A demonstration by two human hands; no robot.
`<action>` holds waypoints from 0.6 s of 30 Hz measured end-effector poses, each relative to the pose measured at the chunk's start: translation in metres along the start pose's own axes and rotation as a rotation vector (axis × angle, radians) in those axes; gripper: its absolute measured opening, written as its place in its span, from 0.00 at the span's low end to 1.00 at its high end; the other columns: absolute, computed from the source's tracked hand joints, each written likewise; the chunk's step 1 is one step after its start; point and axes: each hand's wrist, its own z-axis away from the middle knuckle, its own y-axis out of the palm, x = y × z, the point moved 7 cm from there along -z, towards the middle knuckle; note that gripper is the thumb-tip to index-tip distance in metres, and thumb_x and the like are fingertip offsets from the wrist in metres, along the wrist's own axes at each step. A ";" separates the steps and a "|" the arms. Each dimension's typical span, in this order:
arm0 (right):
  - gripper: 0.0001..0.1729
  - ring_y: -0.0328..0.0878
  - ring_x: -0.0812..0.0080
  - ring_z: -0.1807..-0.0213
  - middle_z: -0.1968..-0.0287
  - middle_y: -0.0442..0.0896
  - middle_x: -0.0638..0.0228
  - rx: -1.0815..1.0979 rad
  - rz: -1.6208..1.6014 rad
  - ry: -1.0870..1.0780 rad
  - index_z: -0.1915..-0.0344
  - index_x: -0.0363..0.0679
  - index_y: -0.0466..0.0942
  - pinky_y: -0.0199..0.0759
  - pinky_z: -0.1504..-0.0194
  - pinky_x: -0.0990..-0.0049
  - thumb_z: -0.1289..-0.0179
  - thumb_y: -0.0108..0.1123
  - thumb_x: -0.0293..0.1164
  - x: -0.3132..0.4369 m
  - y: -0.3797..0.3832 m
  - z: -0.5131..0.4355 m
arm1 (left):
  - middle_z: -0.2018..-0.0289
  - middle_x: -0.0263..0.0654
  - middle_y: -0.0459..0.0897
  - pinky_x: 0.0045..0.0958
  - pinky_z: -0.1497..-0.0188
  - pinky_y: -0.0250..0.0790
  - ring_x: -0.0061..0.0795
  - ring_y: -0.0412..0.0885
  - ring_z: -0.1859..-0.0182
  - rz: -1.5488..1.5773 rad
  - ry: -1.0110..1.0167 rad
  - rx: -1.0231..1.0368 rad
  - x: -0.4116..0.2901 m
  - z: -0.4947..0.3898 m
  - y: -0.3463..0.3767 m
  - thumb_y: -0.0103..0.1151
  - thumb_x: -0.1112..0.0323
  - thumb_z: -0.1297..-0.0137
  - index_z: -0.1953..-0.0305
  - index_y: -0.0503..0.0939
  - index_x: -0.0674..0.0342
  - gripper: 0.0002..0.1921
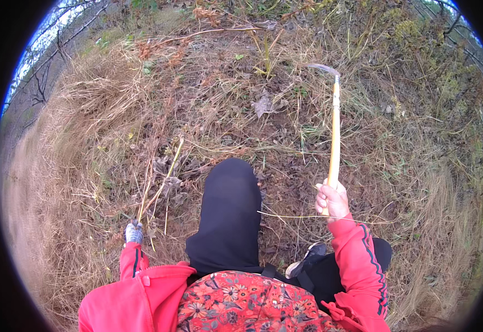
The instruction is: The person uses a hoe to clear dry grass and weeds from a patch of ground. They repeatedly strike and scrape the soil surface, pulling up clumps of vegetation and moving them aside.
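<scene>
My right hand (333,200), bare, is closed around the lower end of the pale wooden handle of a sickle (335,137). The handle points away from me, and its curved metal blade (323,67) bends left over the dry grass. At the lower left, my left hand (134,232) wears a grey glove and is closed on a bunch of dry plant stalks (158,191). The stalks reach up and away from the glove, with withered leaves among them. A thin straw (291,216) crosses in front of my right wrist.
My dark-trousered knee (231,207) stands between my hands, and a shoe (306,260) shows beside my other leg. Upright cut stubs (267,58) and a long dry stem (212,31) are ahead. Matted dry grass (96,99) covers the left, weeds (441,83) the right, bare branches the upper left.
</scene>
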 end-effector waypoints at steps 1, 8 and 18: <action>0.08 0.60 0.81 0.88 0.82 0.64 0.73 0.006 -0.007 -0.010 0.68 0.43 0.62 0.59 0.89 0.80 0.45 0.52 0.23 0.003 0.001 -0.006 | 0.71 0.38 0.78 0.29 0.70 0.67 0.26 0.73 0.73 -0.138 -0.161 0.004 0.005 0.009 -0.007 0.55 0.69 0.43 0.58 0.74 0.67 0.13; 0.06 0.60 0.82 0.87 0.82 0.64 0.74 0.057 -0.165 -0.009 0.71 0.40 0.63 0.58 0.89 0.80 0.44 0.52 0.23 0.009 0.029 -0.080 | 0.52 0.47 0.76 0.39 0.49 0.67 0.45 0.75 0.51 -1.588 0.529 -0.265 -0.203 0.137 0.051 0.64 0.51 0.53 0.42 0.65 0.60 0.36; 0.06 0.60 0.82 0.87 0.84 0.63 0.76 0.159 -0.363 0.155 0.74 0.40 0.65 0.57 0.87 0.78 0.44 0.53 0.25 -0.021 0.105 -0.183 | 0.51 0.35 0.74 0.15 0.57 0.66 0.18 0.73 0.55 0.053 0.703 1.186 -0.333 0.248 0.376 0.51 0.76 0.39 0.43 0.65 0.67 0.21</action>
